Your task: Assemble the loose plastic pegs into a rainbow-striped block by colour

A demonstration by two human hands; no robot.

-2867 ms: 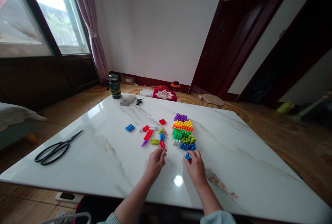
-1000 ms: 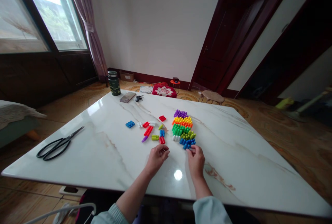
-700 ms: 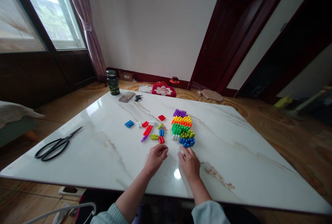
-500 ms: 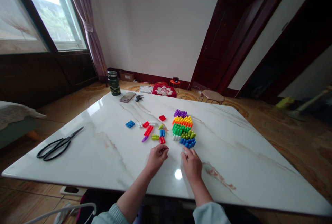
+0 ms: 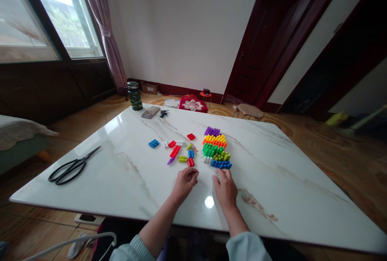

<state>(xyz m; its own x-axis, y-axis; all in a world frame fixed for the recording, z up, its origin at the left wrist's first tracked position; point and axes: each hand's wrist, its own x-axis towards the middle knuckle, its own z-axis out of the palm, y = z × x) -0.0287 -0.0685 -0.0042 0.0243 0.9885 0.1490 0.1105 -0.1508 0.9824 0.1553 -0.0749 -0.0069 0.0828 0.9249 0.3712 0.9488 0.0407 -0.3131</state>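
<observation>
On the white marble table (image 5: 272, 196) lies a flat block of joined plastic pegs (image 5: 216, 148), in rows of purple, yellow, orange, green, lime, white and blue. Loose pegs (image 5: 179, 153) in red, white, blue, lime and purple are scattered to its left, and a small blue cluster (image 5: 153, 143) lies further left. My left hand (image 5: 186, 182) rests on the table just below the loose pegs, fingers curled in. My right hand (image 5: 224, 187) lies just below the blue row, fingers bent and close together; nothing shows in either hand.
Black scissors (image 5: 72, 167) lie near the table's left edge. A green camouflage bottle (image 5: 134, 96), a phone (image 5: 150, 112) and keys (image 5: 163, 113) sit at the far corner. Beyond the table are a red cushion (image 5: 192, 105), a low stool (image 5: 249, 111) and dark wooden doors.
My right hand set a blue piece against the block's near row, then drew back left toward my left hand. The left hand stayed in place. The view shifted slightly.
</observation>
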